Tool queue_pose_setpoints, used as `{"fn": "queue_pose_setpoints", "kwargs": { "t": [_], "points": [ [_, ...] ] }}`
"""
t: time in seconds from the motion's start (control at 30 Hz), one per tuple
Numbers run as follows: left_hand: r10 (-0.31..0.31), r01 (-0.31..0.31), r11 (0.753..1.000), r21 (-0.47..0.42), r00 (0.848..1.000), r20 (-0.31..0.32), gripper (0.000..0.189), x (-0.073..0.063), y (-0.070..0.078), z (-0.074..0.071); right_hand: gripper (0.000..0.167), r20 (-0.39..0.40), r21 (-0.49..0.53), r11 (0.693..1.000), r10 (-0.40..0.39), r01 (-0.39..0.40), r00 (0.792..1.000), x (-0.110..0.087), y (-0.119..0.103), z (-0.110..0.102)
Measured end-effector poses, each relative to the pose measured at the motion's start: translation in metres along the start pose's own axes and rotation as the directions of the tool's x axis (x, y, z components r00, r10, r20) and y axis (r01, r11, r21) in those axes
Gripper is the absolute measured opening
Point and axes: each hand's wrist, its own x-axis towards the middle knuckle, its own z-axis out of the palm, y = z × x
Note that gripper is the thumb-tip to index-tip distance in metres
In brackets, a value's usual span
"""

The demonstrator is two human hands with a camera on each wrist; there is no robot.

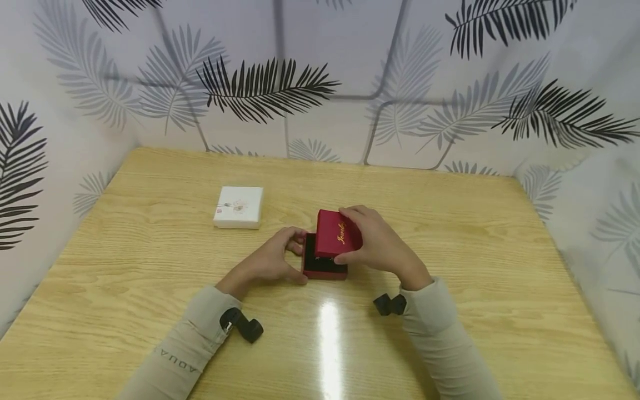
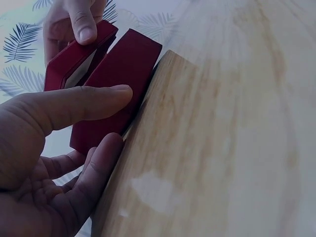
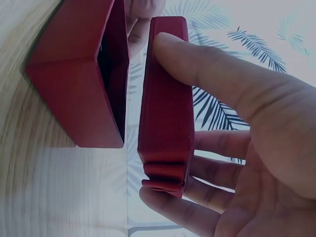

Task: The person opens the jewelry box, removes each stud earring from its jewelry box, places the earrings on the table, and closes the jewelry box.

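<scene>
The right hand [image 1: 377, 241] pinches the red lid [image 1: 330, 230] between thumb and fingers, above the base [image 1: 325, 275] and offset toward its far right, while the left hand [image 1: 272, 258] grips the base on the table [image 1: 150, 289], thumb by its near left corner. Lowered at this offset, the lid would likely catch the base's walls and crease; one lid corner looks buckled in the right wrist view. Too light a left grip could let the base skid, jolting the small pale pieces [image 1: 317, 258] on the black lining [image 1: 309, 249].
</scene>
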Motion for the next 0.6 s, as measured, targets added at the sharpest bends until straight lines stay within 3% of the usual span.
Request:
{"fn": "queue_pose_setpoints", "kwargs": {
  "t": [0.6],
  "points": [
    [0.007, -0.007, 1.000, -0.001, 1.000, -0.003, 0.092, -0.0011, 0.0024, 0.0002, 0.093, -0.029, 0.011, 1.000, 0.003, -0.002, 1.000, 0.0007, 0.0027, -0.0026]
  ]
}}
